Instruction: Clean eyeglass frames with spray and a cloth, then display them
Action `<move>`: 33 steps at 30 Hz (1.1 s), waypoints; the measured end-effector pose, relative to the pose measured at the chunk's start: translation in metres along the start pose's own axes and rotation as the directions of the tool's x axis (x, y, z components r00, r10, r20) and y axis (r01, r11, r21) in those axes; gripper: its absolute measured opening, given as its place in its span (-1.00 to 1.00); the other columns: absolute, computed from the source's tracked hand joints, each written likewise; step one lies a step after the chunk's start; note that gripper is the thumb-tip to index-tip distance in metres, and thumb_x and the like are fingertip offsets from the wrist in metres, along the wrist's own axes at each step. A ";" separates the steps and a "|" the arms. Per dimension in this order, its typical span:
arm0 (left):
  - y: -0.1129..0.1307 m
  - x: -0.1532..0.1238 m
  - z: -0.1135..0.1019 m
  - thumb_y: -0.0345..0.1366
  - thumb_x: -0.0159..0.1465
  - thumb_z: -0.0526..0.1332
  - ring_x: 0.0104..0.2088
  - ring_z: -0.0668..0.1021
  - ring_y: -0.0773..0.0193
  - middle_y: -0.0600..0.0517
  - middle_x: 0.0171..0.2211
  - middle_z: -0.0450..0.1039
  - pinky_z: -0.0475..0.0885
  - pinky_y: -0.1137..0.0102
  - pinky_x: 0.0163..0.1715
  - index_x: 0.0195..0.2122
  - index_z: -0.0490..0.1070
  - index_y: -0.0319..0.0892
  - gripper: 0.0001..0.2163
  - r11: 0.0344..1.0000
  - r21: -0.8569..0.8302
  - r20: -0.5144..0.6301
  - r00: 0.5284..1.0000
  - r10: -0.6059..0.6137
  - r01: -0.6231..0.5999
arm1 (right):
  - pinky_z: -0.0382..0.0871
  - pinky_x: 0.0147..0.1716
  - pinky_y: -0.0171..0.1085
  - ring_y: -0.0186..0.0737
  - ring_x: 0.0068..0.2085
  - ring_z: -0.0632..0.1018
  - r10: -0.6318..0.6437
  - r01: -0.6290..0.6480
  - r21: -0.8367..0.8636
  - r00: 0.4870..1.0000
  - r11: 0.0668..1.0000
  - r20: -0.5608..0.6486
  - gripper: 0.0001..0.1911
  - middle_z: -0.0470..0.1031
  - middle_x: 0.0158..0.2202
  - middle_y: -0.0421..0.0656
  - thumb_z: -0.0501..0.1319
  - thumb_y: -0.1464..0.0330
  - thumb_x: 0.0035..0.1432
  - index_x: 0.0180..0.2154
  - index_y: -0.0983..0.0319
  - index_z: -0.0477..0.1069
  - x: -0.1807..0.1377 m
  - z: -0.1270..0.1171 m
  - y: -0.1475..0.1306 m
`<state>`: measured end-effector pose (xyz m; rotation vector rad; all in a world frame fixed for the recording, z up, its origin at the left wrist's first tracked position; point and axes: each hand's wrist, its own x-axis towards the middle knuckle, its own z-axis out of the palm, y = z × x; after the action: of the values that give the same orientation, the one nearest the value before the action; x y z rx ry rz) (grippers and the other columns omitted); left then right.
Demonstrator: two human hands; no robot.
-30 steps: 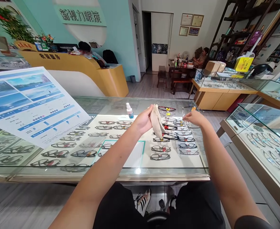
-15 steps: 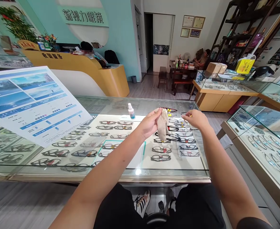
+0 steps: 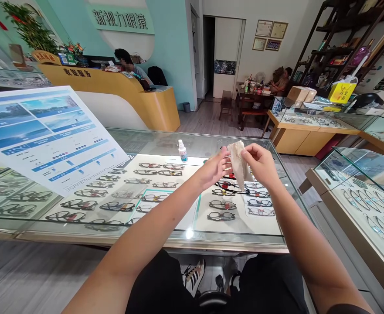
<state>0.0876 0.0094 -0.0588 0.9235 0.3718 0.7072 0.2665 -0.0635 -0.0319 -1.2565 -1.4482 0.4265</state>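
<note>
1. Moved since half a second ago: bare right hand (image 3: 262, 163), brought in leftward from well apart to contact with limp, cream-coloured fabric cloth (image 3: 237, 163). Also shifted a little rightward: cloth itself.
2. Right hand: pinching upper right part of cloth between thumb and fingers.
3. Bare left hand (image 3: 213, 170): fingers spread and slightly curled, just beside left edge of cloth (earlier gripping it). Contact with cloth: cannot tell.
4. Cloth position: hanging between both hands, raised over right part of long, glass-topped display case with pale wooden front edge (image 3: 244, 246).
5. Under cloth: thin dark line, perhaps part of a frame. Held or lying in case: cannot tell.
6. Inside case: rows of dark, plastic-looking eyeglasses (image 3: 222, 204), some with red or yellow tags at lenses.
7. On glass, left of hands: small white plastic bottle with blue-and-red label (image 3: 182, 151), upright.
8. Farther left: large blue-and-white printed sheet (image 3: 70, 139), tilted.
9. Beyond case: curved yellow counter (image 3: 164, 107), with seated person (image 3: 142, 75) behind.
</note>
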 end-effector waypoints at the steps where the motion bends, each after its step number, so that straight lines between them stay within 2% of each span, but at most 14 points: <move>1: -0.003 -0.001 0.001 0.13 0.23 0.53 0.01 0.68 0.07 -0.15 -0.04 0.69 0.52 0.22 0.11 0.03 0.58 -0.18 -0.46 0.998 0.049 0.015 1.000 0.025 -0.025 | 0.29 -0.38 -0.25 -0.29 -0.44 0.44 -0.033 0.034 -0.081 0.999 0.996 0.005 -0.69 0.52 -0.41 -0.22 0.31 0.09 0.38 -0.30 0.17 0.49 -0.002 0.001 0.000; 3: -0.008 -0.003 0.004 0.07 0.20 0.58 0.00 0.69 0.07 -0.15 -0.02 0.70 0.52 0.21 0.10 0.07 0.59 -0.18 -0.44 0.989 0.142 0.045 0.998 0.044 -0.050 | 0.27 -0.40 -0.25 -0.29 -0.46 0.45 -0.096 0.106 -0.198 0.993 0.974 0.062 -0.73 0.57 -0.39 -0.21 0.28 0.13 0.42 -0.26 0.17 0.52 -0.005 0.003 -0.002; 6: -0.012 -0.004 0.006 0.03 0.24 0.56 -0.05 0.70 0.09 -0.12 -0.08 0.71 0.53 0.23 0.02 0.08 0.61 -0.19 -0.48 0.982 0.181 -0.004 0.998 0.057 -0.055 | 0.29 -0.39 -0.24 -0.27 -0.45 0.47 -0.133 0.155 -0.230 0.985 0.961 0.111 -0.73 0.59 -0.38 -0.20 0.25 0.14 0.44 -0.25 0.16 0.53 -0.007 0.005 -0.003; 8: -0.012 -0.003 0.004 0.02 0.26 0.55 -0.09 0.70 0.12 -0.07 -0.15 0.71 0.54 0.26 -0.01 0.02 0.62 -0.19 -0.54 0.986 0.141 -0.067 0.992 0.102 -0.092 | 0.29 -0.38 -0.24 -0.26 -0.44 0.47 -0.123 0.127 -0.193 0.992 0.973 0.034 -0.73 0.57 -0.39 -0.21 0.26 0.13 0.43 -0.26 0.16 0.52 -0.006 0.003 -0.002; 10: -0.010 -0.001 0.001 0.03 0.26 0.54 -0.19 0.69 0.19 -0.01 -0.28 0.67 0.55 0.30 -0.08 -0.10 0.62 -0.18 -0.60 0.981 0.127 -0.123 0.980 0.160 -0.144 | 0.29 -0.38 -0.24 -0.26 -0.42 0.45 -0.080 0.070 -0.096 0.992 0.993 -0.100 -0.75 0.51 -0.42 -0.22 0.28 0.15 0.40 -0.29 0.15 0.49 -0.003 0.001 -0.001; 12: -0.007 0.001 -0.002 0.08 0.27 0.52 -0.32 0.63 0.27 0.06 -0.43 0.57 0.52 0.35 -0.19 -0.25 0.57 -0.18 -0.61 0.965 0.177 -0.153 0.963 0.220 -0.192 | 0.30 -0.39 -0.25 -0.27 -0.43 0.40 0.012 -0.004 0.045 0.983 0.999 -0.185 -0.77 0.44 -0.45 -0.25 0.30 0.17 0.36 -0.32 0.14 0.47 0.000 -0.001 0.001; 13: -0.005 0.001 -0.003 0.11 0.27 0.51 -0.38 0.59 0.30 0.09 -0.48 0.51 0.50 0.37 -0.25 -0.31 0.54 -0.18 -0.58 0.953 0.213 -0.159 0.954 0.253 -0.217 | 0.30 -0.40 -0.26 -0.27 -0.43 0.39 0.073 -0.051 0.120 0.980 0.991 -0.188 -0.77 0.42 -0.46 -0.26 0.32 0.17 0.33 -0.33 0.14 0.46 0.001 -0.001 0.001; 15: -0.003 0.000 -0.004 0.18 0.23 0.50 -0.43 0.53 0.33 0.10 -0.50 0.47 0.45 0.40 -0.32 -0.36 0.50 -0.17 -0.52 0.922 0.281 -0.159 0.934 0.319 -0.267 | 0.33 -0.41 -0.27 -0.29 -0.44 0.39 0.182 -0.145 0.248 0.974 0.958 -0.134 -0.74 0.41 -0.46 -0.27 0.37 0.11 0.27 -0.33 0.13 0.46 0.003 0.001 0.001; 17: -0.001 -0.001 -0.003 0.26 0.19 0.49 -0.43 0.50 0.33 0.09 -0.48 0.48 0.40 0.41 -0.36 -0.37 0.49 -0.18 -0.46 0.890 0.345 -0.157 0.917 0.368 -0.298 | 0.35 -0.41 -0.28 -0.30 -0.44 0.40 0.230 -0.198 0.315 0.971 0.928 -0.067 -0.65 0.43 -0.46 -0.28 0.45 0.03 0.19 -0.33 0.14 0.48 0.003 0.004 0.001; 20: 0.000 -0.003 -0.001 0.33 0.16 0.46 -0.47 0.41 0.37 0.11 -0.50 0.42 0.30 0.42 -0.43 -0.38 0.48 -0.19 -0.41 0.844 0.439 -0.175 0.892 0.417 -0.309 | 0.35 -0.41 -0.28 -0.31 -0.45 0.39 0.212 -0.193 0.332 0.977 0.923 -0.024 -0.50 0.47 -0.50 -0.28 0.58 -0.07 0.00 -0.35 0.15 0.50 0.003 0.006 -0.001; 22: 0.002 -0.004 0.000 0.34 0.16 0.45 -0.49 0.33 0.40 0.13 -0.52 0.36 0.23 0.42 -0.46 -0.39 0.47 -0.19 -0.40 0.816 0.484 -0.183 0.875 0.448 -0.316 | 0.34 -0.41 -0.27 -0.32 -0.46 0.39 0.194 -0.173 0.330 0.981 0.928 -0.032 -0.43 0.50 -0.50 -0.27 0.60 -0.14 -0.06 -0.37 0.15 0.50 0.002 0.006 -0.002; 25: 0.004 -0.004 0.000 0.35 0.17 0.44 -0.48 0.33 0.39 0.12 -0.51 0.36 0.22 0.42 -0.45 -0.39 0.48 -0.20 -0.39 0.793 0.514 -0.172 0.866 0.470 -0.328 | 0.39 -0.40 -0.25 -0.30 -0.47 0.42 0.175 -0.150 0.318 0.983 0.936 -0.049 -0.38 0.50 -0.52 -0.27 0.58 -0.21 -0.07 -0.38 0.15 0.50 0.003 0.004 -0.003; 33: 0.007 -0.005 -0.001 0.24 0.25 0.43 -0.41 0.45 0.33 0.08 -0.47 0.47 0.35 0.41 -0.36 -0.41 0.50 -0.19 -0.48 0.767 0.547 -0.173 0.852 0.494 -0.334 | 0.50 -0.34 -0.21 -0.24 -0.43 0.50 0.151 -0.135 0.292 0.988 0.947 -0.032 -0.38 0.55 -0.49 -0.22 0.55 -0.24 -0.04 -0.35 0.16 0.54 0.004 0.000 -0.003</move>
<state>0.0807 0.0099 -0.0536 1.4234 0.6585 1.2168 0.2653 -0.0612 -0.0272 -1.1296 -1.2026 0.6724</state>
